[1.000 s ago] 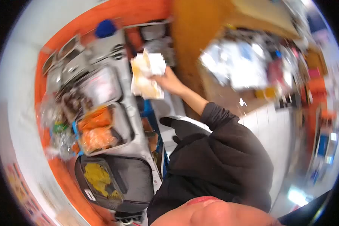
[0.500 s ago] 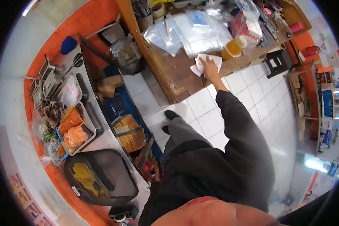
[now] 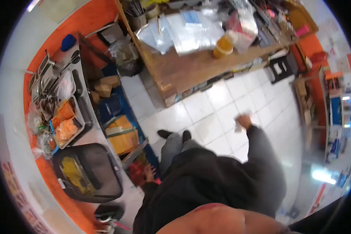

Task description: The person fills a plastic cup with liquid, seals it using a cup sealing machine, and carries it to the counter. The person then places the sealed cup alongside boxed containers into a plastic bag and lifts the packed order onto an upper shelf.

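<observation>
Fingers of the right hand [image 3: 244, 120] are curled, somewhat blurred, around a pale paper [image 3: 238, 127], apparently bunched so that little hangs loose; it is above the tiled floor [image 3: 206, 124], apart from the wooden table [image 3: 183, 74]. Left hand [image 3: 149, 172]: fingers spread, beside a red item [image 3: 136, 171] near the counter [image 3: 130, 199]; no grasp is visible, and contact cannot be told. On the table, plastic sheets [image 3: 199, 35] lie flat, probably to stay smooth, beside an amber jar [image 3: 224, 46]. On the counter, a rimmed tray [image 3: 75, 137] presumably keeps orange packets [image 3: 67, 129] together.
</observation>
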Tool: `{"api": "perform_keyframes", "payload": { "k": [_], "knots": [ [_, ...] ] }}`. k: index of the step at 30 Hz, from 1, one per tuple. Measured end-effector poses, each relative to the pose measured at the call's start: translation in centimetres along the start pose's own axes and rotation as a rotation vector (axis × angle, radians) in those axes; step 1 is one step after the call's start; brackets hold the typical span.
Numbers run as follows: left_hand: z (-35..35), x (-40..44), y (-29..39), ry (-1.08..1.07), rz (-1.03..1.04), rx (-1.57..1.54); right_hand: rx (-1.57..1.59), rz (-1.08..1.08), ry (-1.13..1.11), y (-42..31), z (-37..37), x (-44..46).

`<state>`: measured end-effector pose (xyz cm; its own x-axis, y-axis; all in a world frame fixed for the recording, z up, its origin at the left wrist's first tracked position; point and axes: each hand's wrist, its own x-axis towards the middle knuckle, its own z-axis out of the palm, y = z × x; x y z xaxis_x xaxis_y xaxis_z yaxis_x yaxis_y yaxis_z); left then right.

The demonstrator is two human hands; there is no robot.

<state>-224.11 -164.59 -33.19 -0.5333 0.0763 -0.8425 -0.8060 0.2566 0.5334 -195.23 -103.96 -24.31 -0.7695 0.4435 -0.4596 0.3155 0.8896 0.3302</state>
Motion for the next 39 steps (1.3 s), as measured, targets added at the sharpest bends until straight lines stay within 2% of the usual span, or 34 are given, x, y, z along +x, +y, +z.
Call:
{"api": "perform_keyframes", "payload": {
  "k": [1, 2, 3, 4, 5, 6, 7, 10, 13, 15, 17, 19, 21, 23, 24, 25, 27, 29, 31, 33, 34, 35, 36, 37, 39],
  "knots": [
    [2.0, 2.0, -1.6, -0.012, 0.014, -0.048, 0.332, 0.073, 0.241, 2.5, 6.6, -2.6],
    [2.1, 3.5, -3.8, -0.052, 0.069, -0.001, 0.322, 0.063, 0.241, 3.3, 4.3, -2.8],
    [0.8, 2.7, -5.9, -0.086, 0.106, 0.074, 0.462, 0.225, 0.143, 2.5, 1.8, -4.6],
    [2.2, -1.7, -2.4, -0.08, 0.037, 0.329, 0.599, 0.392, 0.052, 1.9, -0.4, -4.9],
    [1.8, -2.2, -2.7, -0.072, 0.034, 0.34, 0.607, 0.312, 0.112, 1.9, 0.0, -3.7],
    [2.4, -2.1, -2.3, -0.119, 0.107, 0.413, 0.792, 0.371, 0.177, 1.1, -4.2, -2.5],
    [2.9, -0.7, -3.0, -0.166, 0.182, 0.48, 0.929, 0.347, 0.319, 0.8, -4.3, -0.1],
    [4.2, 2.4, -4.2, -0.298, 0.406, 0.687, 1.15, 0.194, 0.704, -1.4, -14.6, 6.6],
    [5.8, 4.2, -2.2, -0.239, 0.554, 0.572, 1.093, 0.023, 0.83, -1.9, -23.4, 13.5],
    [6.9, 2.2, 0.9, -0.199, 0.516, 0.514, 0.921, -0.006, 0.897, -2.1, -26.9, 19.0],
    [8.6, 0.9, 3.1, -0.172, 0.491, 0.437, 0.801, 0.05, 0.72, -2.3, -26.0, 26.3],
    [8.0, 0.2, 2.2, -0.12, 0.551, 0.378, 0.444, 0.127, 0.809, -5.4, -23.6, 27.5],
    [5.7, -2.1, 1.8, -0.141, 0.538, 0.436, 0.442, -0.021, 0.855, -7.1, -21.4, 23.6],
    [5.1, -1.6, -2.2, -0.126, 0.421, 0.36, 0.472, -0.146, 0.769, -6.5, -19.1, 18.5],
    [3.8, -1.2, -4.4, -0.128, 0.33, 0.262, 0.546, -0.168, 0.397, -4.9, -18.3, 17.0],
    [1.9, -1.9, -6.4, -0.131, 0.309, 0.259, 0.727, -0.27, 0.276, -3.5, -16.9, 15.3],
    [0.8, -1.7, -7.6, -0.191, 0.084, 0.226, 0.88, -0.168, 0.257, -1.0, -19.6, 13.4],
    [2.3, -1.2, -7.3, -0.154, 0.157, 0.168, 0.967, -0.08, 0.654, 0.5, -23.1, 15.8],
    [2.4, -1.8, -7.0, -0.101, 0.193, 0.148, 0.978, 0.002, 0.733, -0.1, -27.2, 18.6],
    [2.9, -0.8, -4.7, -0.22, 0.059, 0.279, 0.906, -0.028, 0.825, -1.5, -27.3, 24.4],
    [2.9, 0.3, -4.2, -0.213, 0.063, 0.281, 0.726, 0.092, 0.665, -3.1, -26.3, 27.3],
    [3.3, 2.2, -4.0, -0.192, 0.243, 0.42, 0.542, 0.209, 0.504, -4.6, -25.5, 29.7],
    [3.6, 3.6, -3.2, -0.172, 0.427, 0.56, 0.315, 0.137, 0.838, -6.9, -24.7, 28.4],
    [3.6, 3.9, -1.2, -0.173, 0.431, 0.57, 0.409, 0.04, 0.819, -7.5, -24.4, 27.5],
    [5.0, 2.6, 2.3, -0.171, 0.366, 0.347, 0.499, -0.214, 0.782, -6.4, -22.7, 23.4]
  ]
}}
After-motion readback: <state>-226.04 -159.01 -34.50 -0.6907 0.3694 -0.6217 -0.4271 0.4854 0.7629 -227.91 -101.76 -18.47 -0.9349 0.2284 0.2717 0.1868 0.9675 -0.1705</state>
